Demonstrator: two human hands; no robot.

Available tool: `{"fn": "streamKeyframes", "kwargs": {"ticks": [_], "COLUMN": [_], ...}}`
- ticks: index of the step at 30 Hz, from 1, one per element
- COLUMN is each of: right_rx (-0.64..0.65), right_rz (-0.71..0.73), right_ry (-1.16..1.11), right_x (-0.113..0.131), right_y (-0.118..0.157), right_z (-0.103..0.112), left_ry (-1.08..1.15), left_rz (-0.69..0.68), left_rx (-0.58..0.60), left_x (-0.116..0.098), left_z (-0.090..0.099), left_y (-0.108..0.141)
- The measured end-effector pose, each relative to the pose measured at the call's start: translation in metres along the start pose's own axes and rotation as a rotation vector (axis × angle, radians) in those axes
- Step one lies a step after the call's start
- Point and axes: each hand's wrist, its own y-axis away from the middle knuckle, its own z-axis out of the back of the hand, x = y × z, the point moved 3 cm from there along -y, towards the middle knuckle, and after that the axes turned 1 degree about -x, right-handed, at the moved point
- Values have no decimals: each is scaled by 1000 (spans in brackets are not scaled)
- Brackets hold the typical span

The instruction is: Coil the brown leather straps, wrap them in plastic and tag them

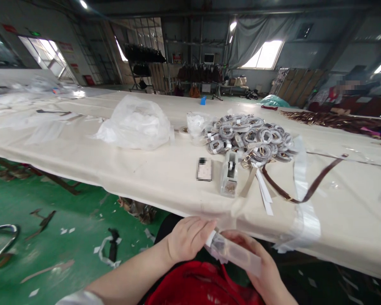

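Low in the view, just off the table's front edge, my left hand (192,238) pinches one end of a translucent plastic strip (241,256), where a small white piece shows. My right hand (262,258) has its fingers behind and around the other end of that strip. Something greyish is wrapped within the plastic near my left fingertips, too blurred to make out. Beyond my hands, a tape dispenser (229,176) stands on the cream-covered table (165,182). Behind it lies a large pile of coiled, plastic-wrapped straps (250,135) with gold-coloured clips.
A white plastic bag (139,123) bulges at centre left. A brown strap (320,182) curves beside white paper strips (264,192) and a sheet of clear plastic (301,220). Dark brown straps (333,120) and a person (328,97) are at the far right.
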Motion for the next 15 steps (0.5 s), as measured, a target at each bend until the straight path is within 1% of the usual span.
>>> {"fn": "streamKeyframes", "kwargs": {"ticks": [2, 3, 6, 10, 13, 15], "right_rx": [95, 123, 124, 81, 67, 59], "right_rz": [-89, -107, -140, -205, -192, -163], "right_ry": [-97, -81, 102, 227, 275, 375], "right_x": [14, 21, 35, 33, 28, 26], "right_y": [-10, -15, -22, -20, -17, -16], "right_z": [1, 1, -3, -7, -6, -3], "left_ry": [39, 58, 99, 114, 157, 196], "left_rz": [-52, -72, -98, -90, -70, -43], "left_rx": [19, 35, 89, 164, 218, 274], "left_x": [-7, -11, -18, -25, -36, -44], "left_z": [3, 3, -1, -9, -15, -19], "left_y": [-4, -5, -6, 1, 10, 16]}}
